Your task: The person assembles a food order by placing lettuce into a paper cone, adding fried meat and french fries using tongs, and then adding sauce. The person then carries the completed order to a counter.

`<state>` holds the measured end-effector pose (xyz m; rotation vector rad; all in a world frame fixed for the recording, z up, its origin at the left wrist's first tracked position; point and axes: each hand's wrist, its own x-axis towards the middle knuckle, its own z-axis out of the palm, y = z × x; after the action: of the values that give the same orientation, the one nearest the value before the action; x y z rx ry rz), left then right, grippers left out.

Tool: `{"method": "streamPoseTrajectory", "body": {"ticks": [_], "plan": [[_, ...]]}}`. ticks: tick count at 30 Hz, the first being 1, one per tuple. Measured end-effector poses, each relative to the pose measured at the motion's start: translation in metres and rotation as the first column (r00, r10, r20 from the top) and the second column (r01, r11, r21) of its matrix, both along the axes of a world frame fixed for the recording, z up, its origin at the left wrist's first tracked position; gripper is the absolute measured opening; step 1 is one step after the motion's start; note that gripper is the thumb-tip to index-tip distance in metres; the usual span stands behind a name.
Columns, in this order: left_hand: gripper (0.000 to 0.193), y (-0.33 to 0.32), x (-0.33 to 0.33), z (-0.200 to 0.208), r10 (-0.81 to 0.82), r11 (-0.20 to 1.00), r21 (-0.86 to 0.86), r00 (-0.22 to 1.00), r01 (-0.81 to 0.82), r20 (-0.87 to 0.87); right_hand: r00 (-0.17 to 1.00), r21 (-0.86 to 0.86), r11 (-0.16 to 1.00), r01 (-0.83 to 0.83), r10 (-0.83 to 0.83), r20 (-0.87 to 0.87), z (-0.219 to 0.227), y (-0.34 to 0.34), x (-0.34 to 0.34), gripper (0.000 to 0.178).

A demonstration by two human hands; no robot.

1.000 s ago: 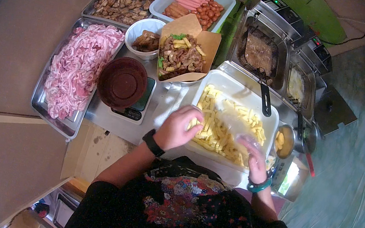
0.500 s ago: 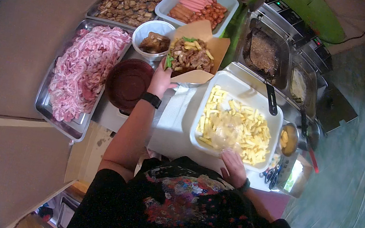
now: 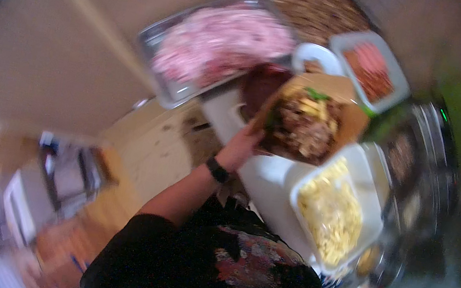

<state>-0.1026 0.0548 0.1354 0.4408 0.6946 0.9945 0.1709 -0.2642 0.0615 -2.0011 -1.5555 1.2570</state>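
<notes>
My left hand (image 3: 240,147) grips the near left side of an open brown paper food box (image 3: 352,125), its fingers partly hidden beneath it. Sliced browned meat (image 3: 300,128) fills the box, topped with a few fries (image 3: 314,108) and a bit of green leaf. Just right of and below the box is a white tub (image 3: 373,192) of cut fries (image 3: 329,212), with something like clear plastic over part of them. A dark red bowl (image 3: 258,84) sits behind my hand, partly covered by the box. My right hand is out of sight. Motion blurs the whole view.
A metal tray (image 3: 174,95) of pink raw meat strips stands at the back left. Beyond are a tray of browned pieces (image 3: 319,12), a white bowl (image 3: 301,58) and a tub (image 3: 399,65) of sausages. Fryers (image 3: 429,159) stand right. Wooden floor (image 3: 88,230) shows lower left.
The view has swung left, bringing the floor into sight. My left hand has lifted the food box off the counter, nearer to me. My right hand, earlier at the fries tub, has left the view.
</notes>
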Motion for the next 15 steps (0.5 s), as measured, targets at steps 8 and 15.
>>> {"method": "streamPoseTrajectory", "body": {"ticks": [8, 15], "plan": [[0.045, -0.165, -0.098, -0.003, 0.485, 0.865, 0.123, 0.873, -0.487, 0.043, 0.939, -0.279, 0.901, -0.331, 0.284, -0.194, -0.06, 0.076, 0.011, 0.05], [0.038, -0.317, -0.176, -0.005, 0.864, 0.504, 0.088, 0.503, -0.859, -0.03, 0.811, -0.373, 0.72, -0.585, 0.526, -0.257, -0.083, 0.115, -0.078, 0.051]]}}
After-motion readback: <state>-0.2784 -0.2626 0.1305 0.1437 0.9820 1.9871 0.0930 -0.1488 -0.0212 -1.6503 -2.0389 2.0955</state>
